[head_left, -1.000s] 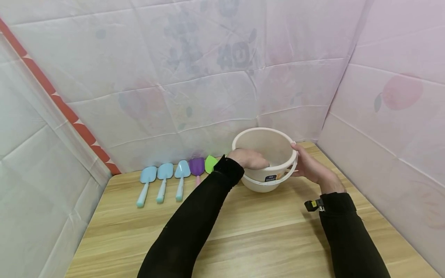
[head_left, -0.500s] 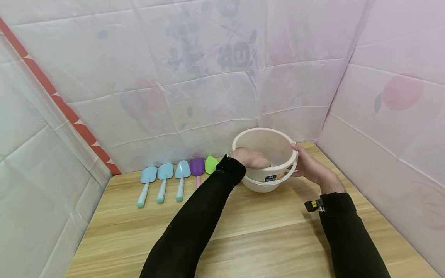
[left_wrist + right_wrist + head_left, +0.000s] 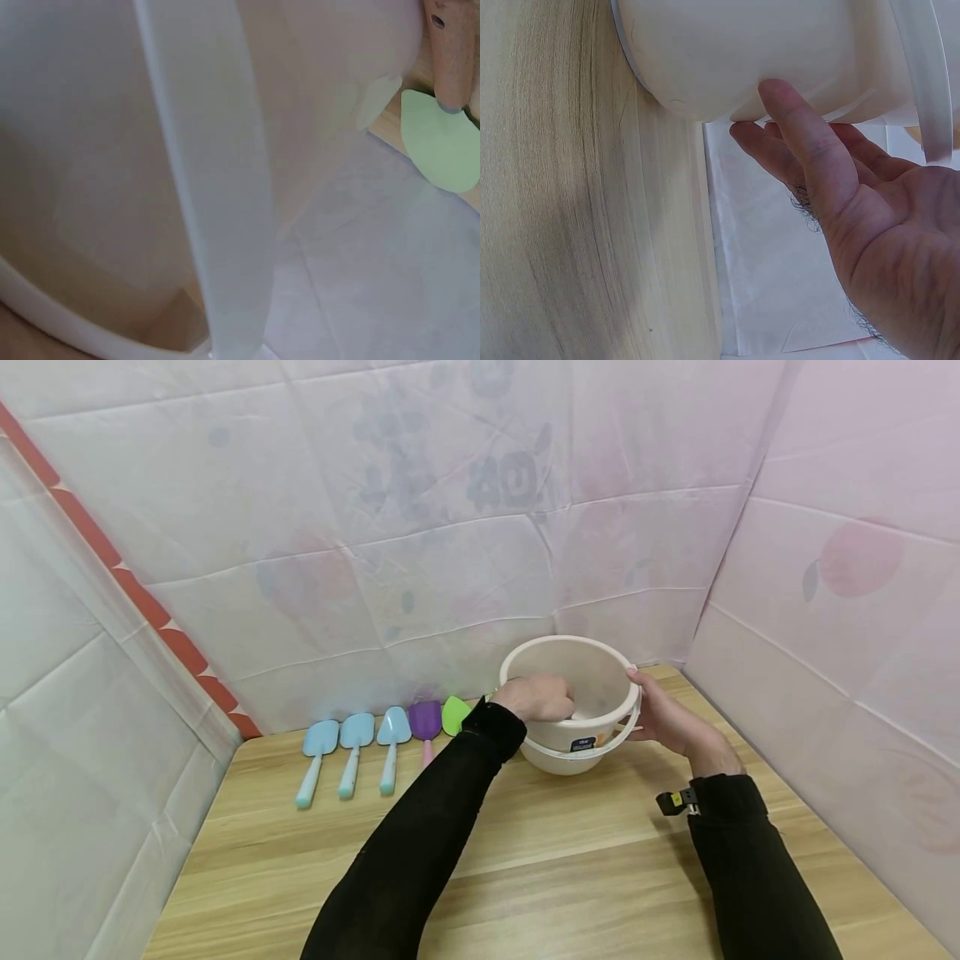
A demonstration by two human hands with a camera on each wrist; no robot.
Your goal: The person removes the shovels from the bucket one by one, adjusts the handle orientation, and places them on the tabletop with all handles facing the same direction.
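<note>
left hand's (image 3: 536, 697) fingers hidden inside bucket (image 3: 592, 672)

the white plastic bucket (image 3: 573, 706) stands upright on the far right part of the wooden table, close to the wall. its thin white handle lies folded down against the near side, and a small dark label sits there.

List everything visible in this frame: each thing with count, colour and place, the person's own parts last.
bucket: 1, white with a dark label and a lowered handle, far right part of the table.
blue shovels: 3, light blue, side by side at the far left of the table.
purple shovel: 1, purple, right of the blue ones.
green shovel: 1, green, between the purple one and the bucket, partly hidden.
table: 1, light wood.
sheets: pale printed, on three sides.
left hand: reaches over the bucket's rim.
right hand: straight fingers against the bucket's right side.
</note>
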